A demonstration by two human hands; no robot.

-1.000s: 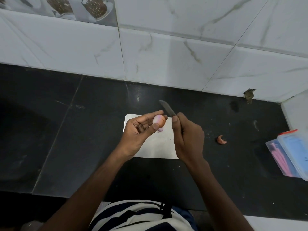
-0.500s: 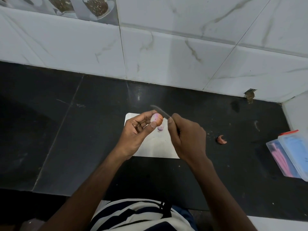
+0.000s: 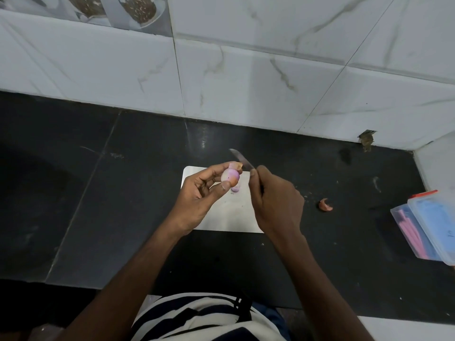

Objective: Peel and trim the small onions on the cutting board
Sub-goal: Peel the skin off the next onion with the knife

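A small onion [image 3: 230, 175] is pinched in the left hand [image 3: 200, 195] above the cutting board [image 3: 227, 217], 1 flap of skin [image 3: 235, 165] lifted. The knife [image 3: 240, 158] is gripped by the right hand [image 3: 275, 200]. The flap is best trapped between thumb and blade and pulled away from the fingers.

The desk [image 3: 103, 193] is dark polished stone with faint seams, backed by a white marbled tile wall at 12 o'clock. A white cutting board [image 3: 229, 217] lies at its centre. A curl of onion skin [image 3: 325, 206] sits just beside the board at 3 o'clock, and a clear plastic box [image 3: 428, 227] rests further out, at the desk's edge.
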